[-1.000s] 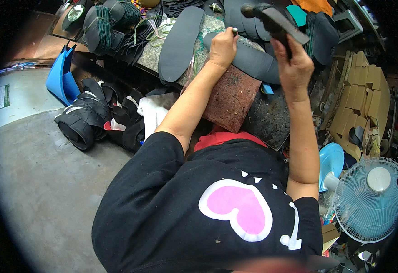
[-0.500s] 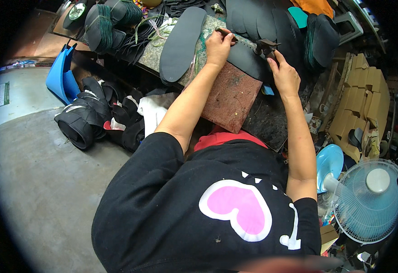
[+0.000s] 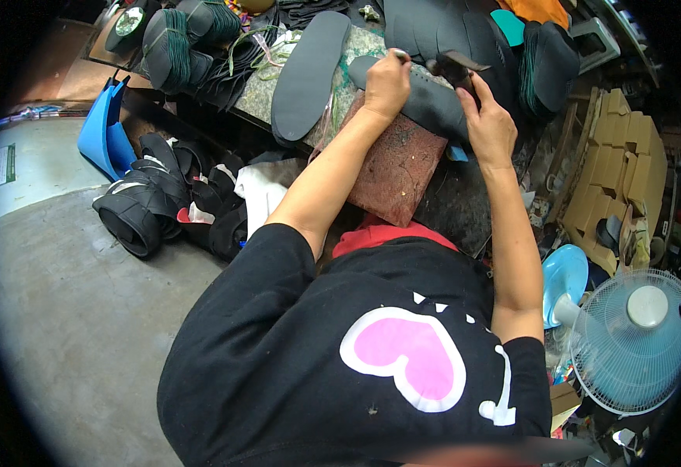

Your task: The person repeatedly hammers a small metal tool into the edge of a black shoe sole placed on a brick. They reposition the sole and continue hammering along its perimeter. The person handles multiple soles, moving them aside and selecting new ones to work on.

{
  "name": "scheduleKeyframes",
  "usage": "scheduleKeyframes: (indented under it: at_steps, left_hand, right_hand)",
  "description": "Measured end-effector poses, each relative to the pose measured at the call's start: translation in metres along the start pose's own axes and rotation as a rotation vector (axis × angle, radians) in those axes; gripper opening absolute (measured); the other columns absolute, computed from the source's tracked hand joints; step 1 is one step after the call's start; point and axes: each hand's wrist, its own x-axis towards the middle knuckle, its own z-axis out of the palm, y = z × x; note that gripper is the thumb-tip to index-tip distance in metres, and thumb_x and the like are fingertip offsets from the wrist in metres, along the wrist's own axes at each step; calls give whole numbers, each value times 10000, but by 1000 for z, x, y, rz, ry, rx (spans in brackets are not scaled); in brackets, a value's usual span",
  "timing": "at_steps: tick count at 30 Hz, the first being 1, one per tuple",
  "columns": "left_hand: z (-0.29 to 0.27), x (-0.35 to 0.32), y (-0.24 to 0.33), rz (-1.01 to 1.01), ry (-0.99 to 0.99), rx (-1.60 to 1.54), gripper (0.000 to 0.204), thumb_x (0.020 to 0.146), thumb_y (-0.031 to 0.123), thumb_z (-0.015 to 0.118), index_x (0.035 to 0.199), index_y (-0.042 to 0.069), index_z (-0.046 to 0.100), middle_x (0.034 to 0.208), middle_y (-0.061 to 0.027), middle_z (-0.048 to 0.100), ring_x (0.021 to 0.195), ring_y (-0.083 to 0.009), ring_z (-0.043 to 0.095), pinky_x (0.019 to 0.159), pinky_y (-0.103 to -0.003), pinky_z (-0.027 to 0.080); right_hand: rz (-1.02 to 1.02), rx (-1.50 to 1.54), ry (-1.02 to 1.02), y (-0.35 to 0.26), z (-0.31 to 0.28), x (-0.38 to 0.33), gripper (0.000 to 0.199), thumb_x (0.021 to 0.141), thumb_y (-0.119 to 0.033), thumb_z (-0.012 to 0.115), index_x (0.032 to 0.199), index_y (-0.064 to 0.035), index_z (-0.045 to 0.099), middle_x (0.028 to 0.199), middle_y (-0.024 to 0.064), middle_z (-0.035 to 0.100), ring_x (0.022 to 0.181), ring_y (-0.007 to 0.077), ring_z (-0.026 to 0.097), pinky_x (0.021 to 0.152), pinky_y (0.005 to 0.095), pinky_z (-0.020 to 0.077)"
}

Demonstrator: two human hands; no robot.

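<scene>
My left hand (image 3: 388, 86) is closed around a short metal tool (image 3: 401, 55), with only its top end showing above the fist. Its kind and lower end are hidden by the fingers. Below that hand lies a dark grey shoe sole (image 3: 434, 103), across the far part of a reddish-brown board (image 3: 397, 167). To the right, my right hand (image 3: 491, 128) grips a hammer (image 3: 457, 68) by its dark handle, the head raised over the sole and just right of the metal tool. A larger grey sole (image 3: 309, 78) rests on the bench left of my left hand.
Dark soles (image 3: 442, 35) are fanned out at the back, with tied sole bundles (image 3: 171, 50) at far left and another bundle (image 3: 547, 66) at right. Black rolled material (image 3: 142, 198) lies on the floor at left. A fan (image 3: 628, 342) and cardboard pieces (image 3: 617, 171) stand at right.
My left hand has shifted slightly right and turned, so the tool's top end now shows above the fist. The hammer head has tilted and moved slightly up. The larger sole stays put.
</scene>
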Motion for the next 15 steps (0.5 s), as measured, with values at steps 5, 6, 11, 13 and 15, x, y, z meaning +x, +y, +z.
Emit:
scheduleKeyframes:
  at_steps: [5, 6, 11, 13, 15]
  left_hand:
    - [5, -2, -8, -518, 59, -747, 97, 929, 41, 575, 975, -44, 564, 892, -119, 692, 762, -168, 694, 680, -276, 582]
    - [6, -3, -9, -492, 25, -697, 102, 926, 46, 585, 975, -42, 568, 892, -115, 693, 764, -161, 693, 679, -273, 581]
    - [3, -2, -11, -324, -98, -405, 144, 896, 79, 648, 984, -18, 591, 896, -116, 705, 770, -149, 697, 667, -278, 566]
    - [1, 0, -10, -185, -135, -266, 146, 879, 88, 657, 981, 4, 594, 873, -133, 695, 757, -204, 698, 665, -313, 551]
    - [0, 1, -6, -52, -151, -147, 140, 866, 94, 658, 969, 25, 594, 850, -151, 680, 754, -268, 685, 668, -352, 535]
  right_hand:
    - [130, -86, -80, 20, 5, -5, 383, 927, -464, 545, 1238, -250, 612, 894, 146, 703, 854, 349, 676, 709, 440, 520]
    - [104, -64, -49, 19, 4, -5, 382, 927, -462, 547, 1234, -246, 616, 895, 146, 703, 849, 349, 677, 707, 434, 520]
    - [-21, 179, 127, -2, -21, 0, 381, 920, -457, 573, 1208, -216, 635, 884, 137, 705, 818, 344, 679, 688, 399, 515]
    - [-140, 372, 193, -9, -30, 2, 345, 911, -381, 631, 1177, -163, 649, 888, 130, 697, 768, 304, 688, 650, 359, 511]
    - [-239, 431, 261, -12, -30, 2, 317, 904, -347, 650, 1134, -128, 657, 898, 127, 694, 759, 289, 692, 637, 345, 512]
